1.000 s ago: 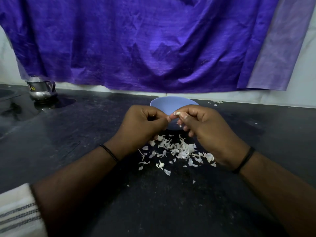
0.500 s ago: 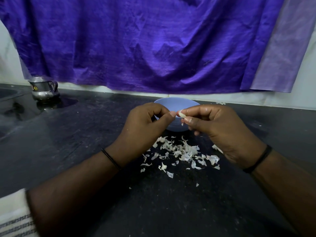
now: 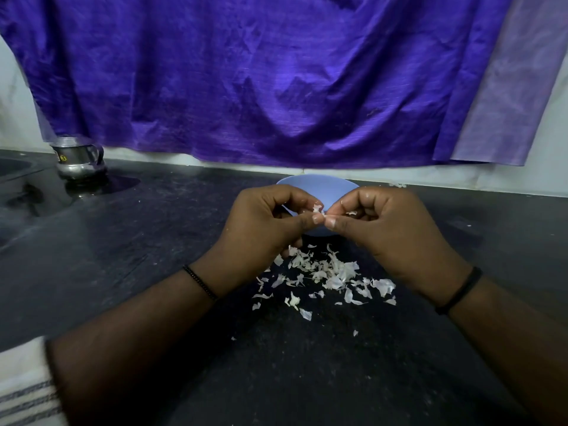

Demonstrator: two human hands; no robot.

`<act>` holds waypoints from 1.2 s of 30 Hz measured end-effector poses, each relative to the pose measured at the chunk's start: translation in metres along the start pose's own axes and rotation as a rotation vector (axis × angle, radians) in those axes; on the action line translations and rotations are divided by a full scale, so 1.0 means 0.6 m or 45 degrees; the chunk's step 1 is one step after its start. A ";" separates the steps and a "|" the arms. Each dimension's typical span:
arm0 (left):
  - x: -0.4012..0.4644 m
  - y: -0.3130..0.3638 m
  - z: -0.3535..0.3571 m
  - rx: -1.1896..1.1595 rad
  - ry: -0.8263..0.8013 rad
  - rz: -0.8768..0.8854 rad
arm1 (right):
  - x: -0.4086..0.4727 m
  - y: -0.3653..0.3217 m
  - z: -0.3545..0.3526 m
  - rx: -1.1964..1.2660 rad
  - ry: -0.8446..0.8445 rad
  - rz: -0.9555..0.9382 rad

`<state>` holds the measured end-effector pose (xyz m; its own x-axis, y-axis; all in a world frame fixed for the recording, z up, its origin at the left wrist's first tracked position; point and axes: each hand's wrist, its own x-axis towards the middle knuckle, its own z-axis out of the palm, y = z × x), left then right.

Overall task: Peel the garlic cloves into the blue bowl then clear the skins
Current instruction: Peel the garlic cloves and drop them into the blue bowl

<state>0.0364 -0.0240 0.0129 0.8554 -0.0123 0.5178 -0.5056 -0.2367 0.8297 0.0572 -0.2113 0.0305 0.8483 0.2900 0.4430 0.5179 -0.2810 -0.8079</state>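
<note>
A blue bowl (image 3: 319, 187) stands on the black counter, its front half hidden behind my hands. My left hand (image 3: 266, 222) and my right hand (image 3: 387, 232) meet just in front of the bowl, fingers curled, thumbs nearly touching. Between the fingertips they pinch a small garlic clove (image 3: 318, 209), whose white skin sticks up ragged. A scrap of skin (image 3: 352, 213) clings to my right fingers. A pile of white garlic skins (image 3: 325, 272) lies on the counter below my hands.
A steel jug (image 3: 78, 159) stands at the back left of the counter. A purple cloth (image 3: 261, 75) hangs on the wall behind. A few skin bits (image 3: 398, 185) lie by the wall to the right of the bowl. A striped white cloth (image 3: 24, 392) shows at bottom left.
Both hands have come closer together on the clove; the fingers have curled tighter and the thumbs now nearly touch. The camera view has shifted slightly.
</note>
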 end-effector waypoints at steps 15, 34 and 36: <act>-0.001 0.001 0.002 0.106 0.002 0.107 | -0.002 -0.008 0.008 0.332 -0.052 0.212; -0.004 -0.003 0.007 0.222 0.109 0.297 | -0.008 -0.011 0.024 0.573 -0.021 0.388; -0.003 -0.003 0.006 0.277 0.084 0.336 | -0.008 -0.014 0.024 0.569 0.004 0.385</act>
<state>0.0360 -0.0268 0.0096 0.6859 -0.0397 0.7266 -0.6664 -0.4354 0.6052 0.0471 -0.1971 0.0293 0.9531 0.2532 0.1658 0.1540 0.0658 -0.9859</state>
